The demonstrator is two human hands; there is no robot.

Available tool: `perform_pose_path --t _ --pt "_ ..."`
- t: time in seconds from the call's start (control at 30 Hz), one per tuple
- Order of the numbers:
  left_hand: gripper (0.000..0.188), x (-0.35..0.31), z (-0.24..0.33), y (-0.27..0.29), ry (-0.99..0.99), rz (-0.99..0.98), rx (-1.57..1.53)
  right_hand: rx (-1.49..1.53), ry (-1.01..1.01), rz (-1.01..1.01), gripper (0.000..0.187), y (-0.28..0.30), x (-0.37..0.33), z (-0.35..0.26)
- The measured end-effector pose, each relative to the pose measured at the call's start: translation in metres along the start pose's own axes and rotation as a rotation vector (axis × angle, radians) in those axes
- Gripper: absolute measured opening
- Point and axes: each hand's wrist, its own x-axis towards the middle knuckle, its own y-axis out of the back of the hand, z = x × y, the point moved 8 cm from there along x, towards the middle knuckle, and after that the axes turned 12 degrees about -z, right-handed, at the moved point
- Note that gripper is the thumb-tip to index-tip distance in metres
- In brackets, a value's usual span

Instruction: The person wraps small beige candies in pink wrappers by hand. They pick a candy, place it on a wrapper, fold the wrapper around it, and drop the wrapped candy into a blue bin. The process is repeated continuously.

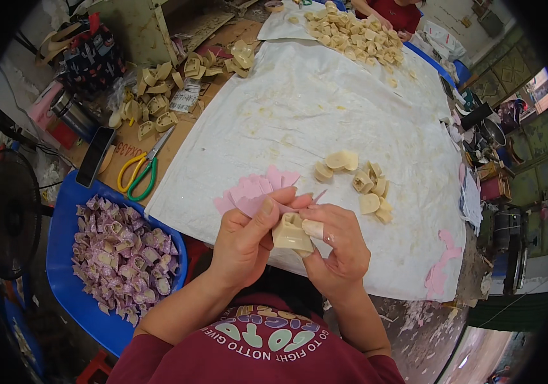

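Note:
In front of my chest, a cream shoe heel (291, 236) is gripped in my right hand (341, 246), its hollow end turned up. The right thumb presses beneath it, and one finger on top wears a pale wrap. My left hand (245, 246) is closed beside the heel, its thumb and fingers pinching a thin pink piece (319, 196) that stretches across toward the right fingertips. Behind the left fingers, a fan of pink cut pieces (251, 191) lies on the white cloth (299, 115). Several loose cream heels (370, 182) rest just beyond my right hand.
A blue basin (59, 269) at left holds many purple glittery heels (123, 253). Scissors (143, 168), a phone (95, 157) and a steel flask (74, 114) lie or stand nearby. More cream heels are heaped (357, 38) at the far end, near another person (394, 13).

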Motion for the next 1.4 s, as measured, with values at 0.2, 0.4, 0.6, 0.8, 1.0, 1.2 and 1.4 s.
perform_pose_path --t 0.2,0.4,0.6,0.8,1.0,1.2,1.4 --pt "0.039 -0.002 0.002 -0.004 0.014 -0.002 -0.023 -0.012 0.006 0.009 0.041 0.001 0.001 -0.001" --pt "0.036 0.0 0.006 -0.003 0.001 -0.04 0.08 -0.087 -0.003 -0.003 0.039 0.002 0.002 -0.002" --pt "0.026 -0.002 0.02 0.008 -0.007 0.057 0.591 -0.261 -0.024 -0.095 0.03 0.006 0.007 0.004" --pt "0.024 -0.002 0.003 0.021 0.185 0.057 0.335 -0.335 -0.095 -0.242 0.028 0.001 0.009 0.005" --pt "0.025 -0.004 -0.001 0.007 0.227 0.038 0.723 -0.364 -0.161 -0.355 0.027 -0.008 0.006 0.018" --pt "0.026 0.004 -0.009 0.032 0.37 -0.066 0.563 -0.249 -0.132 -0.295 0.027 -0.001 -0.007 0.031" --pt "0.051 0.017 0.006 -0.002 0.358 -0.309 0.537 -0.169 -0.073 -0.303 0.031 0.003 -0.005 0.024"
